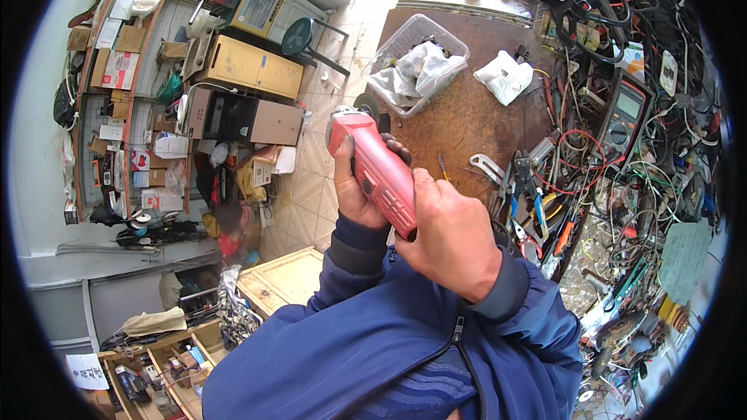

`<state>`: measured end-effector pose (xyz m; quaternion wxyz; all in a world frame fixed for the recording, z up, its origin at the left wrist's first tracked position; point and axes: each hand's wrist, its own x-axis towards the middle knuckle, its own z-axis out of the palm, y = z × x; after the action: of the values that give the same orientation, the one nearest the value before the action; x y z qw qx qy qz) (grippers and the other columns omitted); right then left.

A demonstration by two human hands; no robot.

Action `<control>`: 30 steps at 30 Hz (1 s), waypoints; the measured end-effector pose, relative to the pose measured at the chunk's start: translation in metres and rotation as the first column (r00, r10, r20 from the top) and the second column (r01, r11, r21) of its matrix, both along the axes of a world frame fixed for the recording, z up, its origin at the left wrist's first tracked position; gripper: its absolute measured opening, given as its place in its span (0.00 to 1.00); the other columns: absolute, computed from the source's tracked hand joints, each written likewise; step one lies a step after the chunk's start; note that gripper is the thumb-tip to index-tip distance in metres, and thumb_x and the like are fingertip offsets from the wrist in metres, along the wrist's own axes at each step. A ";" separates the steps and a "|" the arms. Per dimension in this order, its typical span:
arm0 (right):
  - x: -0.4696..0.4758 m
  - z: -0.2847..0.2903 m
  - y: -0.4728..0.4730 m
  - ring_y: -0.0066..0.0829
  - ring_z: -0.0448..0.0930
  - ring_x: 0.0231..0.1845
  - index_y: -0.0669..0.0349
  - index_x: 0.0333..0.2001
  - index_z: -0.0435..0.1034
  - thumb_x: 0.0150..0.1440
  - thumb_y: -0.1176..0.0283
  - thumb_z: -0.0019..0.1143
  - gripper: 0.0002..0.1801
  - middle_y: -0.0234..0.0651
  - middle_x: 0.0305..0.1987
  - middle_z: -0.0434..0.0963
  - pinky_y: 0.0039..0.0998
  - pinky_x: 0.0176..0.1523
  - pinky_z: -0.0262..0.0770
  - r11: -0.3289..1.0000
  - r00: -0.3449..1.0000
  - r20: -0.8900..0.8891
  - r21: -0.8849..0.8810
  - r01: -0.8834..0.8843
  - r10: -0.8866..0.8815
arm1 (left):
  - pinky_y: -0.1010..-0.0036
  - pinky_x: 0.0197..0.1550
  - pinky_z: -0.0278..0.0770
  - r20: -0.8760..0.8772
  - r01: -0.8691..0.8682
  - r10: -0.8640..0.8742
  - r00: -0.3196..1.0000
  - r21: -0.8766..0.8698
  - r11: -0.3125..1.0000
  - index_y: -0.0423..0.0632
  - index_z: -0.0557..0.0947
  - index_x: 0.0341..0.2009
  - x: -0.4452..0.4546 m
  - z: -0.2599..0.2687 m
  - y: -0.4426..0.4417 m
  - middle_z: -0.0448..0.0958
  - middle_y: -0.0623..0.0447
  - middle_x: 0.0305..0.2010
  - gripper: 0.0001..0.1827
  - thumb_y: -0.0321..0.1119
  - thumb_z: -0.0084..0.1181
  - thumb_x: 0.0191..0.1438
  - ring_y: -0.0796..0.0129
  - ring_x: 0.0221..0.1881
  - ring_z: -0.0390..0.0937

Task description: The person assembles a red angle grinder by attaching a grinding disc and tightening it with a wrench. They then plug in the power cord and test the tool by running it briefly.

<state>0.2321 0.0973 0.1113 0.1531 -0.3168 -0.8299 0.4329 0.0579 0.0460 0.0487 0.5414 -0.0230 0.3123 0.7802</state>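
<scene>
A red angle grinder [379, 172] is held between both hands above the near left edge of the wooden workbench [461, 140]. My left hand [356, 189] wraps its body from the left, thumb on top near the metal gear head, dark fingertips showing on the far side. My right hand [452, 230] grips the rear end of the housing. A dark disc [366, 104] shows beyond the head, partly hidden. Beyond the grinder, a clear plastic tub [402, 41] holds white bags and small dark parts. A white plastic bag [505, 77] lies to its right.
Pliers [521, 178], a yellow precision screwdriver [444, 167] and a multimeter [623, 116] lie on the right among tangled wires [648, 181]. Shelves with boxes [119, 64] and a dark stool [298, 36] stand left, with a wooden drawer unit [157, 361] at lower left.
</scene>
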 end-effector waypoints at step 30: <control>0.008 -0.003 0.032 0.54 0.83 0.35 0.72 0.39 0.74 0.42 0.63 0.73 0.26 0.56 0.30 0.79 0.41 0.40 0.78 0.944 0.953 -0.301 -0.305 -0.126 0.030 | 0.49 0.55 0.79 0.192 0.056 -0.086 0.978 0.157 0.986 0.43 0.71 0.56 -0.012 -0.023 -0.011 0.75 0.43 0.49 0.28 0.50 0.59 0.61 0.54 0.54 0.74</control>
<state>0.2398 0.1293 0.1080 0.2033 -0.2365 -0.7288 0.6096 0.0458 0.0354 0.0261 0.5977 -0.0481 0.1977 0.7754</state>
